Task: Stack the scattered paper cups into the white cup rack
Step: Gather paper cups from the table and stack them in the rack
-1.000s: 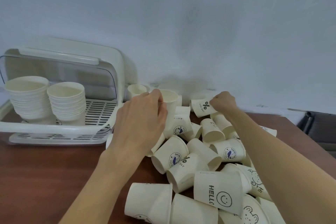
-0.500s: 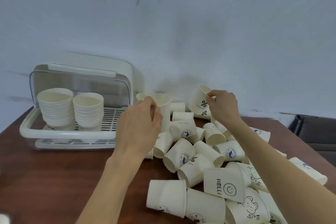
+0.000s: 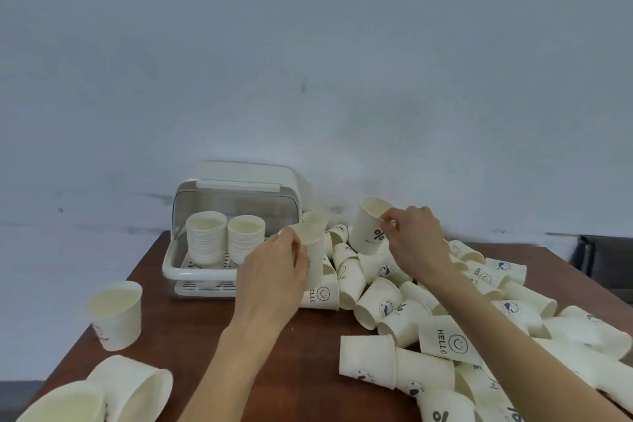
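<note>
Rack (image 3: pixel 171 271) on bench (image 3: pixel 191 346) holding two stacks (image 3: pixel 226 236). I'm gripping plain cup (image 3: pixel 313 250) in left hand (image 3: pixel 274 274), pinching "%" cup (image 3: pixel 371 226) in right hand (image 3: pixel 411 236). Pile (image 3: pixel 428 319) mostly waiting; task looking early.

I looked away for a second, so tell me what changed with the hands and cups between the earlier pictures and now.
The right hand took hold of the percent-sign cup by its rim and lifted it off the pile, mouth now up. The left hand kept its grip on its cup and raised it slightly. The two stacks in the white rack and the pile on the table stayed as they were.
</note>
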`<state>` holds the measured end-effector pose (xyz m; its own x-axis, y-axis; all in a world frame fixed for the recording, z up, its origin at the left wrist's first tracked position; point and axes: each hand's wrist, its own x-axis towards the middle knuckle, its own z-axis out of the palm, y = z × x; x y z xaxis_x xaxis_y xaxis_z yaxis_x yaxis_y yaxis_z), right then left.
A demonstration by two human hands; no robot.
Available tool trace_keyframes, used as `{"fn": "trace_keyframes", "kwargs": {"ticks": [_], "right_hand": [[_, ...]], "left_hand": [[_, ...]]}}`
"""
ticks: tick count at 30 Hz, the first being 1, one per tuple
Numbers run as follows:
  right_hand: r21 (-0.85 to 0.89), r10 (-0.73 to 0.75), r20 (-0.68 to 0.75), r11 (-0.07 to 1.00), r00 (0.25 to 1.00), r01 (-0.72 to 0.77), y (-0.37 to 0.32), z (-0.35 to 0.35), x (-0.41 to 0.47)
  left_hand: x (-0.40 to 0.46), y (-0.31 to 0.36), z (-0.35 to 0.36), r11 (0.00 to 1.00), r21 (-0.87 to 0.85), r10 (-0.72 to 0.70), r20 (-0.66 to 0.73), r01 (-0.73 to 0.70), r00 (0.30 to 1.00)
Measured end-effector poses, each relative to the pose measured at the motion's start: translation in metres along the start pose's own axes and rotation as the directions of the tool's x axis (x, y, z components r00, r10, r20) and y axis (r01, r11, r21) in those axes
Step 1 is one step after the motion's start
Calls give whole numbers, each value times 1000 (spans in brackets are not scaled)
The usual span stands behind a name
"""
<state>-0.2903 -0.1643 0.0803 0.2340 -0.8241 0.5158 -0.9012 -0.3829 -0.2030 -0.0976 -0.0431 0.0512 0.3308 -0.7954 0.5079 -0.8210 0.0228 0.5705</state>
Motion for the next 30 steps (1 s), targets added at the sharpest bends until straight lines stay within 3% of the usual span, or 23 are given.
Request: {"fn": "trace_keyframes", "kwargs": {"ticks": [10, 17, 30], "right_hand": [[67, -126, 44, 990, 991, 123, -63, -29, -59], [136, -142, 79, 982, 987, 130, -84, -21, -74], [200, -210, 76, 961, 975, 191, -140, 20, -30]], "left_hand": [[-43, -16, -54, 997, 65, -50, -38, 52, 998], [-51, -29, -76, 991, 99, -87, -43, 91, 995], [-30, -70, -86, 975, 180, -118, -74, 130, 990]]}}
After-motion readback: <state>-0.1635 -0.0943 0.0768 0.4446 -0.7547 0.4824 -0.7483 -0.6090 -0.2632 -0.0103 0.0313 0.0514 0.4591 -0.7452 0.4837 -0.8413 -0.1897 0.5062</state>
